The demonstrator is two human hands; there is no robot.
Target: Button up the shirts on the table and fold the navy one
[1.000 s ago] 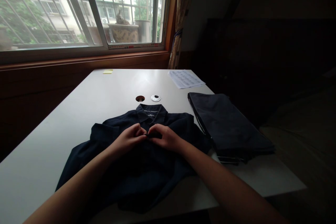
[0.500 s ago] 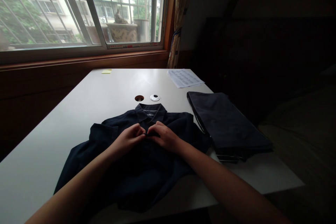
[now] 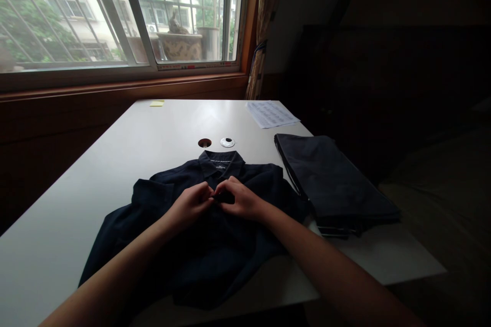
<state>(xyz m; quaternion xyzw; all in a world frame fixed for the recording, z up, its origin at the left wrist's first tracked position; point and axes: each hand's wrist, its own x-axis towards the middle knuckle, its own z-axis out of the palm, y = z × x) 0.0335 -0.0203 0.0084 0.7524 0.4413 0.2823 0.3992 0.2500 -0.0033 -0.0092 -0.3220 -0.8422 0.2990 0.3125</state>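
A dark navy collared shirt lies spread on the white table, its collar toward the window. My left hand is closed, pinching the shirt's front just below the collar. Opposite it, my right hand pinches the front edge too, and the fingertips of both hands nearly meet. A bit of dark cloth is raised between them. Whether a button is in the fingers is too dark and small to make out.
Folded dark garments lie on the table's right side. Printed sheets and a yellow sticky note are near the far edge. Two round cable holes, one open and one with a silver cover, sit beyond the collar.
Both hands stay at the shirt's front with only slight finger movement. The left fingers have curled a little closer around the cloth. The whole view has shifted slightly.
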